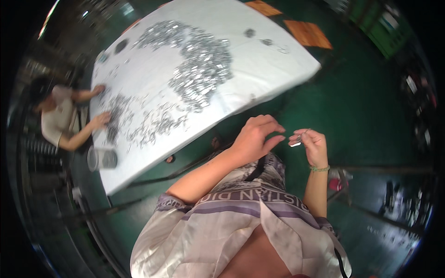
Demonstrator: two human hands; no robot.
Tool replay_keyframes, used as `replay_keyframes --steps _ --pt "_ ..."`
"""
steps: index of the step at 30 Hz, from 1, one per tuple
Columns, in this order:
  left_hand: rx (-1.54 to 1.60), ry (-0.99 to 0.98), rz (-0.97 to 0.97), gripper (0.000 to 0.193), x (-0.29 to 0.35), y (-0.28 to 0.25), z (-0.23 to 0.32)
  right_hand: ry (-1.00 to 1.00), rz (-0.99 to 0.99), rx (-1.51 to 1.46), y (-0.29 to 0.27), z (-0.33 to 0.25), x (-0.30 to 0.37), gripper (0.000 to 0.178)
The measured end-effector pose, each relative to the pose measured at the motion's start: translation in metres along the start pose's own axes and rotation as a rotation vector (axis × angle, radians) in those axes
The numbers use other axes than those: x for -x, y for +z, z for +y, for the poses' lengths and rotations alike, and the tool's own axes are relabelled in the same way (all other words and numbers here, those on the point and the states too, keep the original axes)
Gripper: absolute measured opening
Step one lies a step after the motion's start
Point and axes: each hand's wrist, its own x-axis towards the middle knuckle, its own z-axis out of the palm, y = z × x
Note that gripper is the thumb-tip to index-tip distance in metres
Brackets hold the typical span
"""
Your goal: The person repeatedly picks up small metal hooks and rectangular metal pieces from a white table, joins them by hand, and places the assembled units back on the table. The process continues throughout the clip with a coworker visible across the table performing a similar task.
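Note:
In front of my body, past the table's near edge, my left hand [259, 135] has its thumb and fingers apart, with nothing visible between them. Just right of it, my right hand [314, 144] pinches a small shiny metal piece [297, 142], too small to name more exactly. The two hands are close but not touching. On the white-covered table [259, 78] spreads a big pile of similar-looking shiny metal pieces [201, 65]. A looser scatter of small metal pieces [160, 124] lies nearer to me.
At the table's left side a co-worker [65, 113] has both hands over scattered pieces. A clear plastic tub [103, 159] stands at the near left corner. Wooden boards [308, 34] stand beyond the far edge, and green cabinets [380, 25] are at the far right.

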Motion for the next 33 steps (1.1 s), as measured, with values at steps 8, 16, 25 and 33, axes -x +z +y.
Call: replay_keyframes --steps 8,16,25,33 --pt "0.062 -0.342 0.224 0.016 0.057 -0.045 -0.024 0.139 -0.468 0.105 0.107 0.023 -0.055 0.017" --pt "-0.003 -0.335 0.321 0.01 0.098 -0.073 -0.036 0.237 -0.647 0.145 0.151 0.045 -0.074 0.016" --pt "0.024 -0.304 0.517 0.013 0.112 -0.081 -0.052 0.192 -0.613 -0.135 0.164 0.063 -0.091 0.035" --pt "0.045 -0.415 0.509 0.009 0.121 -0.081 -0.05 -0.596 -0.41 0.891 0.191 0.071 -0.152 0.04"
